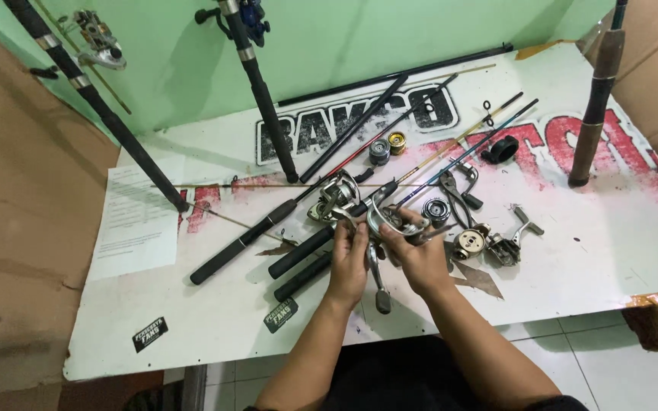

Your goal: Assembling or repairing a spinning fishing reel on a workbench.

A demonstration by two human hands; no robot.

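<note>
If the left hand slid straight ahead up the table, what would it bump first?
Probably the silver metal spinning reel lying just beyond the left hand, whose fingers point that way; depth is hard to judge.
</note>
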